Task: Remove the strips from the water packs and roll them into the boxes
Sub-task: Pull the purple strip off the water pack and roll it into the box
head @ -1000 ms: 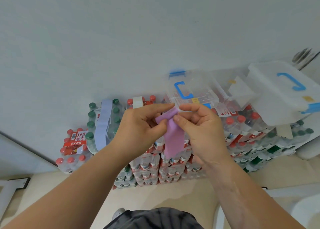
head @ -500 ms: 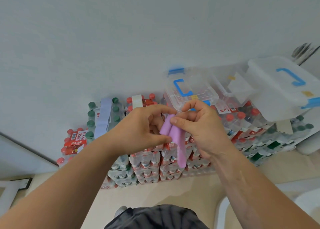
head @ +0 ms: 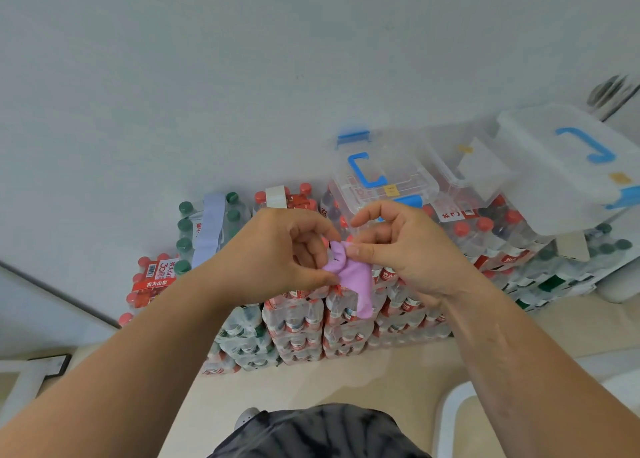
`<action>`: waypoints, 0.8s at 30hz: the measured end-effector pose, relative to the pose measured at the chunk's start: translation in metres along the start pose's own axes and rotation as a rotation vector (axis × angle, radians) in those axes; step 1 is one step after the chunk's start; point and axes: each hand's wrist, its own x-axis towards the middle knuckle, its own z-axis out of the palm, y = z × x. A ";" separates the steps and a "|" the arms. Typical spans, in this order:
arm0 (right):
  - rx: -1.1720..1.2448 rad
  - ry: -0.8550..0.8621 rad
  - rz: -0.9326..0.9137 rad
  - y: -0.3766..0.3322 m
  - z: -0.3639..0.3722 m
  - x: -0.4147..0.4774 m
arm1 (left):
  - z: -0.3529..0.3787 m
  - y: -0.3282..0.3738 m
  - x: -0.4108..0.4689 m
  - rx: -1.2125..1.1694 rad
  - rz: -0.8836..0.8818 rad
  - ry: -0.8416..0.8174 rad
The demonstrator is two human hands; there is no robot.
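both hands were up in front of the closed box (head: 381,177), the clear one with the blue handle on top of the water packs (head: 298,322). everything below is placed relative to that box.

- purple strip (head: 353,277): just below the box, held in mid-air between the two hands. its top end was bunched into a small roll and the loose tail hung down in front of the packs.
- left hand (head: 277,253): below-left of the box. thumb and index pinched the rolled end, the other fingers curled in behind.
- right hand (head: 408,253): directly below the box. the thumb pressed onto the top of the strip and gripped it against the fingers behind. the index arched above, apart from the strip. couldn't tell which of the back fingers touched it.
- pale blue strip (head: 209,229): well left of the box, still wrapped over a green-capped pack.
- white strip (head: 276,197): left of the box, on a red-capped pack, between the blue strip and the box.
- open box (head: 460,166): just right of the closed one, with a white piece inside.
- lidded box (head: 568,166): further right again, blue handle, tilted.
- beige strip (head: 573,246): below-right of the box, on a green-capped pack.
- wall (head: 242,76) behind the box, floor (head: 381,371) below it.
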 end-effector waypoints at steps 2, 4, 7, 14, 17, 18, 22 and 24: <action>-0.002 0.011 -0.005 0.000 0.001 0.002 | 0.001 0.002 0.002 0.020 0.017 -0.009; 0.016 0.050 -0.021 -0.001 0.001 0.004 | 0.001 0.003 0.004 0.024 0.029 0.028; 0.048 0.087 -0.052 -0.001 0.001 0.005 | 0.002 0.005 0.005 0.052 0.064 0.080; 0.115 0.224 -0.082 0.001 0.014 0.004 | 0.008 -0.001 0.007 0.118 0.140 0.103; 0.142 0.251 -0.100 0.000 0.015 0.003 | 0.009 -0.003 0.005 -0.002 0.054 0.103; 0.154 0.259 -0.107 0.000 0.014 0.003 | 0.010 -0.003 0.004 -0.090 0.003 0.111; 0.143 0.275 -0.135 -0.002 0.014 0.002 | 0.018 -0.001 0.004 -0.408 -0.105 0.220; 0.134 0.275 -0.137 -0.003 0.014 0.001 | 0.021 0.001 0.005 -0.503 -0.128 0.259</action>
